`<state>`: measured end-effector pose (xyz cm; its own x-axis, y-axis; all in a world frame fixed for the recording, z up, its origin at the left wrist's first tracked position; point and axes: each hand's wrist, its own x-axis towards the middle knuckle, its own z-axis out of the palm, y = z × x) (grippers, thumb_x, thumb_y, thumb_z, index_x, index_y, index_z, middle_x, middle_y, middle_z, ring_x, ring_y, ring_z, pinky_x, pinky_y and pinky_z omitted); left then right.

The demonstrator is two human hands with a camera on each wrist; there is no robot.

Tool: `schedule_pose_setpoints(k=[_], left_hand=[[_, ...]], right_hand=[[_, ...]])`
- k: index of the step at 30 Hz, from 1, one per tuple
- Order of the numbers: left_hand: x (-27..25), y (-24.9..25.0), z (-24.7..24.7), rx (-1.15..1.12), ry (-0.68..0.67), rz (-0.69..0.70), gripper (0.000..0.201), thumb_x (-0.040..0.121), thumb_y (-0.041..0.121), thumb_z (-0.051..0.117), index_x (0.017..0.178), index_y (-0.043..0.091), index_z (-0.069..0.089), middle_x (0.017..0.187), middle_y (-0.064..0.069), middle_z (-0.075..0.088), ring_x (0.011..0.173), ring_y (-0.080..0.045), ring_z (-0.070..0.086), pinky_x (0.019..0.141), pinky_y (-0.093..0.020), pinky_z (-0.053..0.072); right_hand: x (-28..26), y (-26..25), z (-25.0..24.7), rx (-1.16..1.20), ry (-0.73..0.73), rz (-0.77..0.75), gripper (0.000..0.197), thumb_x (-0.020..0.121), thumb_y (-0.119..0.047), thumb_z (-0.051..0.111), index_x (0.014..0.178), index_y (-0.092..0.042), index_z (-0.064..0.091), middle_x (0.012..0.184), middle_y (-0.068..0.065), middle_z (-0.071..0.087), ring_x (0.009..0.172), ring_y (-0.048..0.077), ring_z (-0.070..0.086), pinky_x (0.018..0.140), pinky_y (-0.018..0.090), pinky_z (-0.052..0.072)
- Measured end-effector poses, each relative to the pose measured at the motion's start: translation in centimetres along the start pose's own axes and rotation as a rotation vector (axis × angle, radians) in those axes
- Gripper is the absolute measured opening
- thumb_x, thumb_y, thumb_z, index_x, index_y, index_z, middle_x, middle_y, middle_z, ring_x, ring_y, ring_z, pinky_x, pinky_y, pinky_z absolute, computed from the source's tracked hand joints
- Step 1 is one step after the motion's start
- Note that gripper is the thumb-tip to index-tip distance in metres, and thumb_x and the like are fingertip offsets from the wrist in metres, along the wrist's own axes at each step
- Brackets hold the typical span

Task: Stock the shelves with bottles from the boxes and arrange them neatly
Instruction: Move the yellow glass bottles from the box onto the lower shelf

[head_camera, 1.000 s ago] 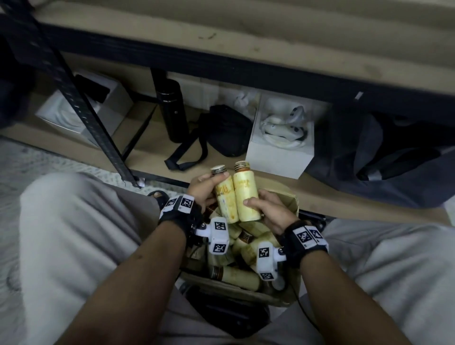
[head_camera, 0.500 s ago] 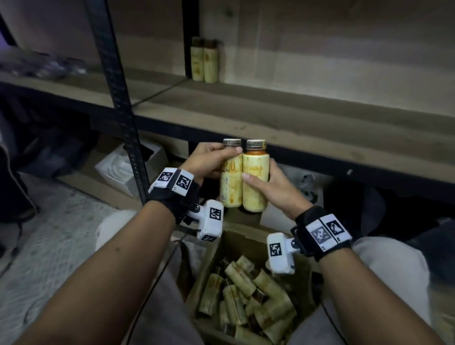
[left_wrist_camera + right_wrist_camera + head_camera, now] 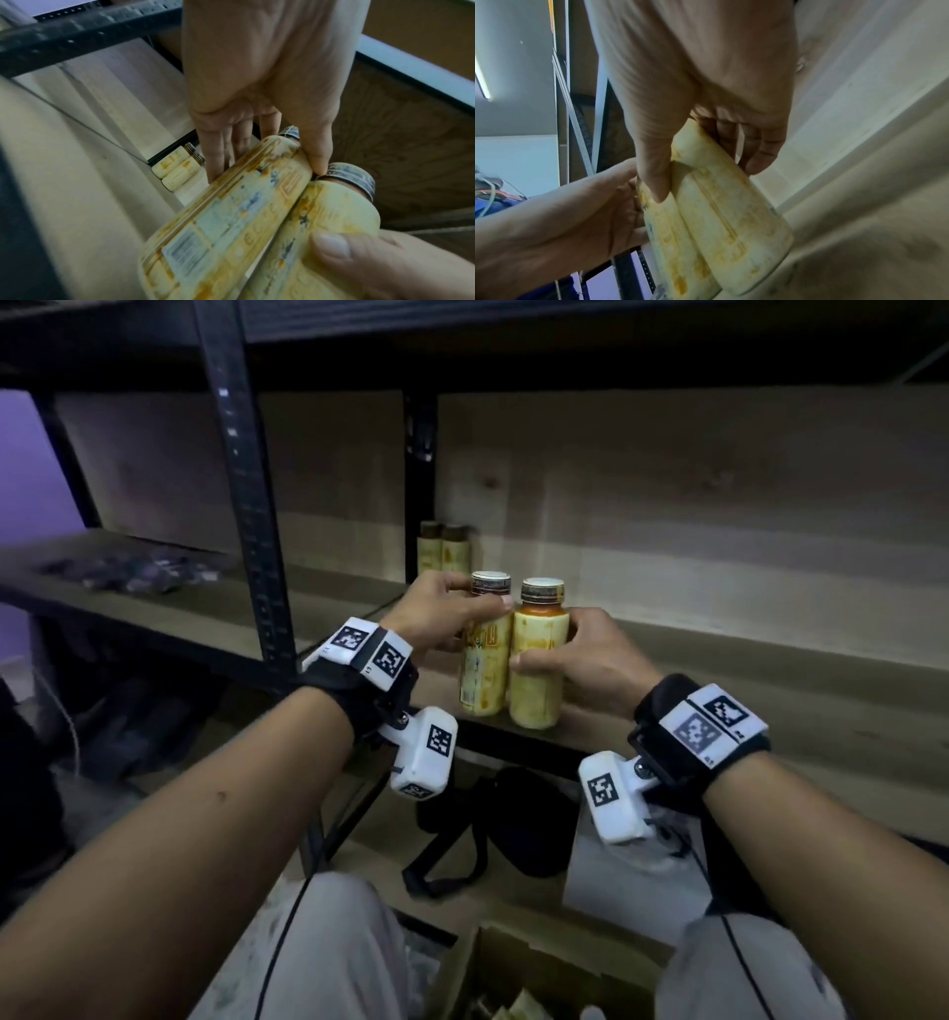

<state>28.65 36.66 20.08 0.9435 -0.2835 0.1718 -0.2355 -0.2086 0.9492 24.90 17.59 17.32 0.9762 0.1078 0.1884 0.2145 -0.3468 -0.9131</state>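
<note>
Two yellow bottles stand upright and touching, caps up, over the front edge of the wooden shelf [image 3: 770,670]: the left hand [image 3: 436,613] curls its fingers round the left bottle [image 3: 485,670], the right hand [image 3: 585,654] round the right bottle [image 3: 539,665]. Both are smooth cylinders with worn, stained labels and ridged metal caps. Bare board lies open to their right; two shelved bottles [image 3: 444,549] stand against the black post at the back.
</note>
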Motion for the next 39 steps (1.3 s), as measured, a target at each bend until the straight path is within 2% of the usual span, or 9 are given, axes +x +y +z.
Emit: schedule_pose_setpoints(k=[4, 8, 14, 19, 24, 27, 30, 34, 39], left_hand=[[4.9, 0.3, -0.5, 0.067, 0.045, -0.002, 0.040, 0.075, 0.029, 0.082, 0.109, 0.013, 0.070, 0.100, -0.001, 0.075, 0.089, -0.014, 0.073, 0.071, -0.029, 0.060], [10.8, -0.3, -1.5, 0.150, 0.128, -0.073, 0.048, 0.065, 0.032, 0.089, 0.104, 0.017, 0.067, 0.099, 0.000, 0.073, 0.090, -0.016, 0.071, 0.078, -0.035, 0.060], [19.7, -2.0, -3.1, 0.402, 0.328, -0.106, 0.067, 0.057, 0.037, 0.092, 0.114, 0.011, 0.067, 0.112, -0.002, 0.068, 0.101, -0.020, 0.066, 0.090, -0.036, 0.056], [25.7, -4.1, -4.1, 0.612, 0.294, -0.071, 0.061, 0.063, 0.047, 0.086, 0.114, 0.017, 0.071, 0.112, 0.000, 0.071, 0.102, -0.019, 0.066, 0.089, -0.029, 0.053], [30.8, -6.6, -4.6, 0.598, 0.252, 0.015, 0.060, 0.074, 0.033, 0.082, 0.126, 0.012, 0.061, 0.128, -0.003, 0.062, 0.118, -0.020, 0.057, 0.086, -0.019, 0.040], [33.6, -7.6, -4.8, 0.610, 0.179, 0.008, 0.044, 0.082, 0.034, 0.075, 0.119, 0.012, 0.064, 0.122, -0.006, 0.065, 0.110, -0.022, 0.060, 0.085, -0.023, 0.046], [35.8, -8.5, -5.4, 0.541, 0.188, -0.060, 0.034, 0.074, 0.038, 0.081, 0.099, 0.016, 0.071, 0.104, -0.007, 0.072, 0.094, -0.023, 0.068, 0.084, -0.037, 0.057], [37.3, -9.6, -5.9, 0.368, 0.204, -0.095, 0.021, 0.067, 0.034, 0.087, 0.077, 0.027, 0.070, 0.071, 0.003, 0.070, 0.060, -0.013, 0.070, 0.052, -0.027, 0.057], [37.5, -10.4, -5.0, 0.345, 0.281, -0.042, 0.020, 0.070, 0.036, 0.085, 0.069, 0.030, 0.066, 0.069, 0.005, 0.069, 0.057, -0.011, 0.069, 0.052, -0.028, 0.059]], right_hand=[[5.1, 0.0, -1.1, -0.115, 0.055, -0.001, 0.047, 0.067, -0.010, 0.088, 0.106, -0.019, 0.064, 0.098, -0.002, 0.075, 0.085, 0.009, 0.072, 0.070, 0.027, 0.059], [10.4, 0.2, -2.1, -0.289, 0.043, 0.033, 0.053, 0.062, -0.019, 0.089, 0.108, -0.019, 0.063, 0.103, -0.001, 0.072, 0.096, 0.019, 0.069, 0.088, 0.041, 0.056], [18.6, 1.6, -2.9, -0.440, 0.081, 0.099, 0.049, 0.062, -0.025, 0.090, 0.102, -0.021, 0.062, 0.099, -0.003, 0.068, 0.093, 0.017, 0.065, 0.084, 0.035, 0.055], [25.4, 3.4, -3.0, -0.515, 0.096, 0.075, 0.055, 0.058, -0.027, 0.092, 0.104, -0.022, 0.064, 0.100, -0.003, 0.069, 0.094, 0.018, 0.066, 0.085, 0.037, 0.057], [31.3, 5.1, -2.6, -0.526, 0.114, 0.088, 0.057, 0.057, -0.026, 0.092, 0.106, -0.021, 0.065, 0.101, 0.000, 0.069, 0.095, 0.021, 0.066, 0.085, 0.040, 0.058], [34.3, 6.2, -2.4, -0.506, 0.136, 0.077, 0.054, 0.060, -0.019, 0.092, 0.107, -0.016, 0.066, 0.104, 0.003, 0.069, 0.100, 0.022, 0.066, 0.086, 0.039, 0.057], [36.6, 7.3, -2.1, -0.482, 0.163, 0.071, 0.061, 0.061, -0.016, 0.091, 0.115, -0.015, 0.063, 0.113, 0.003, 0.066, 0.108, 0.022, 0.062, 0.091, 0.040, 0.055], [37.8, 8.4, -1.9, -0.511, 0.194, 0.056, 0.067, 0.064, -0.019, 0.091, 0.123, -0.013, 0.059, 0.119, 0.005, 0.064, 0.111, 0.025, 0.061, 0.092, 0.040, 0.054], [37.7, 9.1, -1.4, -0.577, 0.304, 0.084, 0.078, 0.063, -0.032, 0.091, 0.125, -0.012, 0.048, 0.126, 0.010, 0.055, 0.111, 0.031, 0.059, 0.092, 0.045, 0.053]])
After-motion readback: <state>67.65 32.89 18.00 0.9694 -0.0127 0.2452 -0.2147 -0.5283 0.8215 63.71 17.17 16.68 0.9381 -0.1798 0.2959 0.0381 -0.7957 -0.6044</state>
